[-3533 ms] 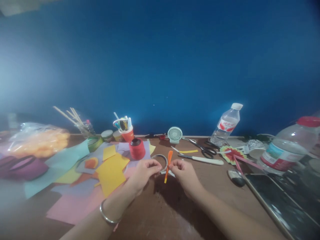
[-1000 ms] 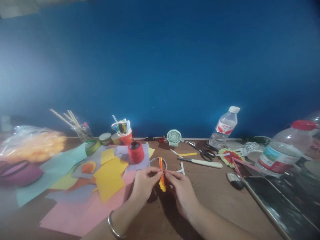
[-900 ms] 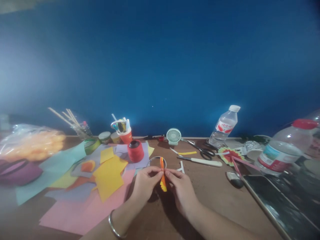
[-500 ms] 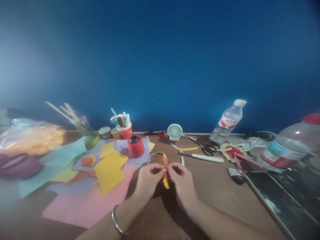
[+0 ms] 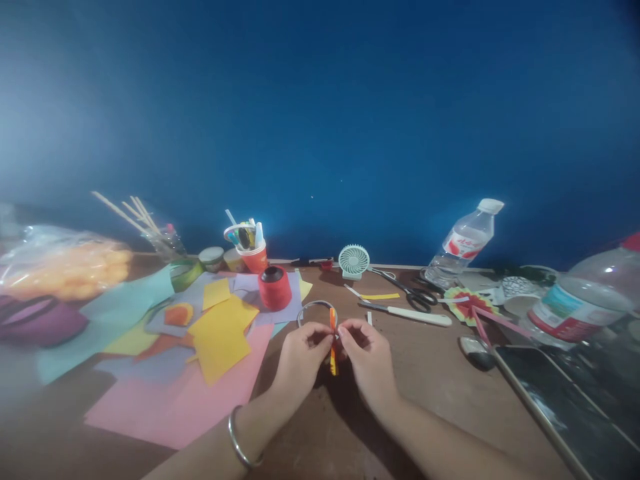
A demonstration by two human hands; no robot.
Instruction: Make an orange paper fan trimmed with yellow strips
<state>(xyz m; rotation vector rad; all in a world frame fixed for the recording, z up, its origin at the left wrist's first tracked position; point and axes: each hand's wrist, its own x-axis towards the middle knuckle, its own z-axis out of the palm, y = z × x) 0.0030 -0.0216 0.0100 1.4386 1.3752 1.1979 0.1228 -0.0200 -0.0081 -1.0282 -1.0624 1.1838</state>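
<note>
Both hands meet over the brown table (image 5: 430,387), just below the middle of the view. A narrow orange and yellow folded paper strip (image 5: 333,360) stands lengthwise between them. My left hand (image 5: 303,353) pinches the strip's middle from the left, thumb against forefinger. From the right, my right hand (image 5: 367,353) closes its thumb and forefinger at the same spot; its fingertips touch the strip. A thin pale ring (image 5: 305,307) lies just behind the strip, partly hidden by it and the fingers.
Coloured paper sheets (image 5: 220,340) and a red thread spool (image 5: 275,289) lie left. Behind right are a white-handled knife (image 5: 419,316), scissors (image 5: 417,299), a small fan (image 5: 354,261) and a tilted bottle (image 5: 465,241). A phone (image 5: 560,400) lies at right.
The view has shifted slightly, so most objects sit a little farther right. The paper strip now stands more upright between the fingers, which still pinch its middle.
</note>
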